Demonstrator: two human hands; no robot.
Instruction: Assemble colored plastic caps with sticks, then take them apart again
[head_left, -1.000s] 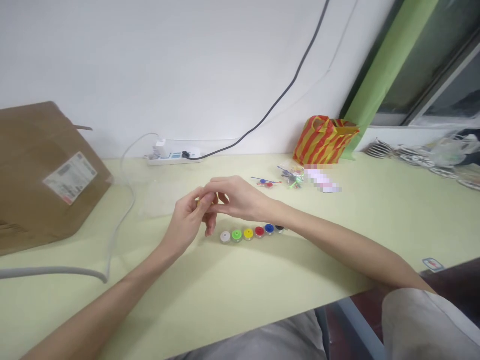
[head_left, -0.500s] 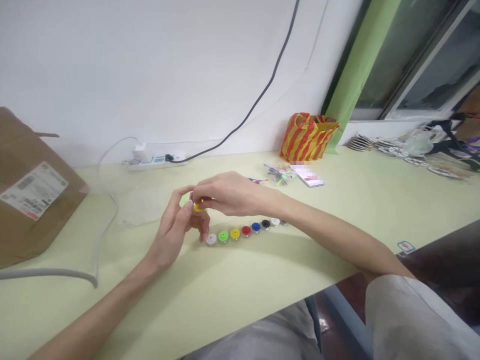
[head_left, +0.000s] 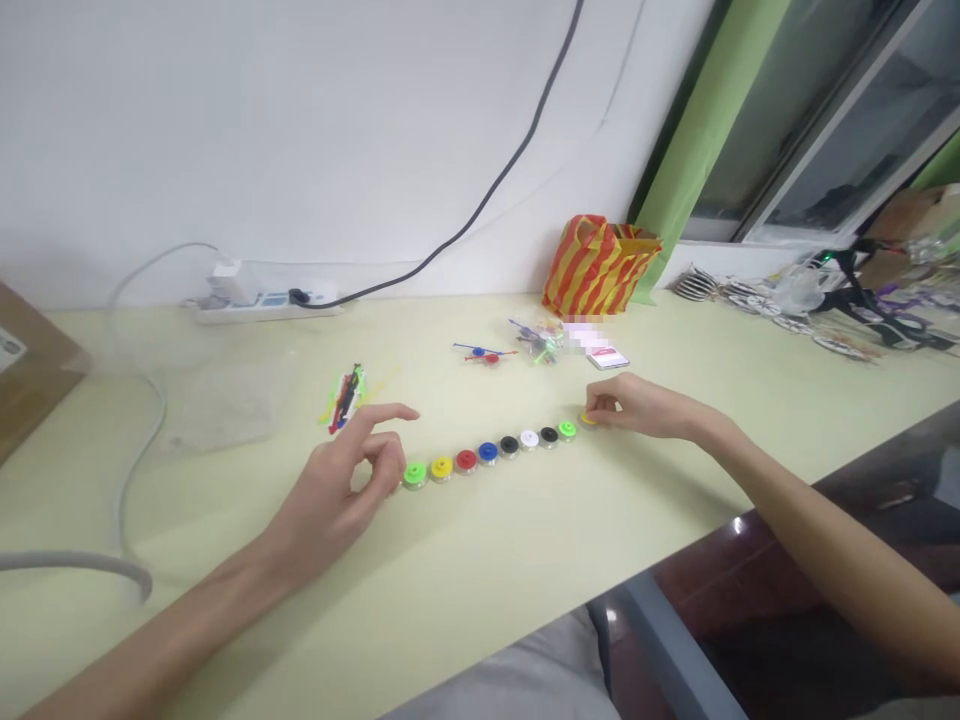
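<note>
Setting the yellow disc (head_left: 587,421) at the far end of the row of discs (head_left: 487,452), my right hand (head_left: 637,408) pinches it lightly, so I'd keep it snug beside the green one while my left hand (head_left: 341,490) hovers half-curled, holding nothing.

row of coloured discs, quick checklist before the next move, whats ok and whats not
1. Row of discs in one line on the table: ok.
2. Right hand at the far end, fingertips on a yellow disc: ok.
3. Yellow disc flush with the green disc beside it: cannot tell, fingers hide it.
4. Left hand at the near end by the green disc, holding nothing: ok.
5. Bundle of coloured sticks lies apart from the row: ok.
</note>
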